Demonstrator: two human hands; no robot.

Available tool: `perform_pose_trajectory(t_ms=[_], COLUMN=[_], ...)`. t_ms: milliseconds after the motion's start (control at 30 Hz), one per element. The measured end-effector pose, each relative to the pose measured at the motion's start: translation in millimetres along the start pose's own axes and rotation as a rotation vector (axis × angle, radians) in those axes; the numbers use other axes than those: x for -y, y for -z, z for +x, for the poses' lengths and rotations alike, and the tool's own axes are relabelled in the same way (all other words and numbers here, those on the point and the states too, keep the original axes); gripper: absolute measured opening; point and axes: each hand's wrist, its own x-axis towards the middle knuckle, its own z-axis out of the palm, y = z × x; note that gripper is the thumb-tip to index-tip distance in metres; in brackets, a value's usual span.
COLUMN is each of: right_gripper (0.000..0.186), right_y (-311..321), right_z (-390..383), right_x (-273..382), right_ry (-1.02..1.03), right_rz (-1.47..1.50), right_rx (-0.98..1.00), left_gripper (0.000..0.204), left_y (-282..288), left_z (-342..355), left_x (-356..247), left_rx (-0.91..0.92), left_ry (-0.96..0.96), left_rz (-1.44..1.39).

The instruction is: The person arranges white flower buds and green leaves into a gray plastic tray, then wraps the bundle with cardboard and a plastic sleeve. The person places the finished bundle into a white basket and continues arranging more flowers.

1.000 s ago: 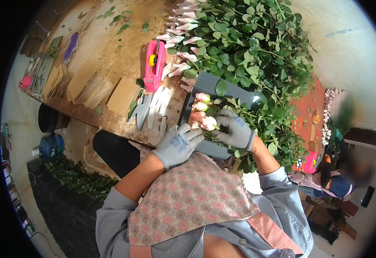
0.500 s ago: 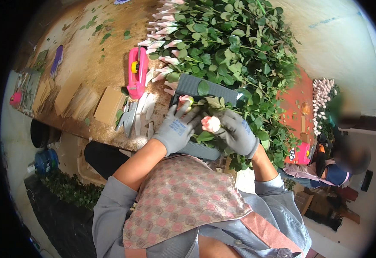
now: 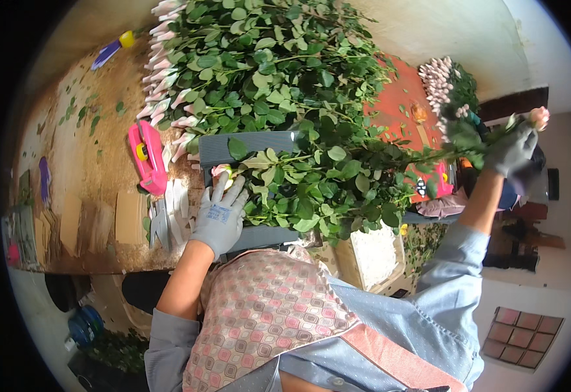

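My left hand [image 3: 219,222], in a grey glove, lies with its fingers stretched and slightly spread at the near left of a dark grey ridged stand [image 3: 223,149]. Its fingertips touch or nearly touch a pink rose head [image 3: 221,171]. Leafy rose stems [image 3: 318,189] lie across the stand, pointing right. Far out to the right, my gloved right hand [image 3: 512,153] is closed on a rose [image 3: 539,117] with a pale pink bloom. That rose's leafy stem trails left, blurred by motion.
Wrapped pale pink roses [image 3: 164,81] lie piled at the back. A pink tape dispenser [image 3: 147,157], a grey stapler-like tool [image 3: 161,224] and cardboard pieces [image 3: 130,219] are on the wooden table at left. Beyond the red table [image 3: 399,98], a person is partly hidden behind my right arm.
My right hand has swung from the stand far out to the right, carrying the rose. My left hand stays at the rose head on the stand. The whole view has shifted.
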Motion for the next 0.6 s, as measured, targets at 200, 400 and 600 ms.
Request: perform_pose_trajectory(t_ms=[200, 400, 600], right_gripper=[0.034, 0.021, 0.021], right_y=[35.2, 105.6, 37.8], right_z=[159.1, 335.3, 315.8], right_x=[-107.0, -187.4, -127.4], right_ry=[-0.054, 0.351, 0.344], right_rz=[-0.326, -0.753, -0.421], right_rx=[-0.178, -0.247, -0.136], left_gripper=[0.048, 0.038, 0.035], left_y=[-2.2, -3.0, 5.0], left_z=[-1.3, 1.9, -1.1], left_x=[1.2, 4.0, 1.9], left_rx=[0.019, 0.030, 0.029], left_ry=[0.010, -0.035, -0.009], left_rz=[0.003, 0.015, 0.013])
